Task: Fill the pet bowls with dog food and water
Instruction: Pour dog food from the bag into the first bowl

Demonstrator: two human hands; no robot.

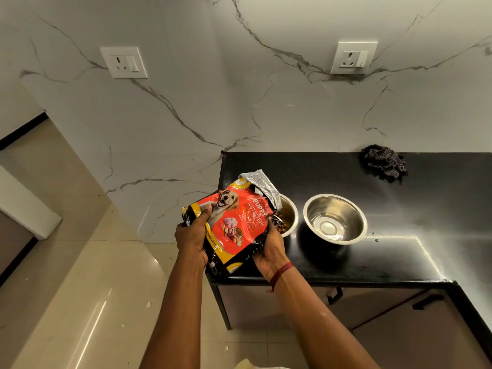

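Note:
A red and yellow dog food bag (234, 222) with a puppy picture is tilted over the left steel bowl (290, 218), its torn silver mouth at the bowl's rim. Brown kibble (281, 224) lies in that bowl, which the bag partly hides. My left hand (193, 235) grips the bag's bottom left corner. My right hand (270, 249) holds the bag from below on its right side. A second steel bowl (335, 219) stands just to the right, with no food in it.
Both bowls sit near the left end of a black countertop (394, 251). A crumpled dark checked cloth (383, 162) lies at the back by the marble wall. Cabinet handles (427, 301) sit below the counter. Beige tiled floor (80, 288) lies to the left.

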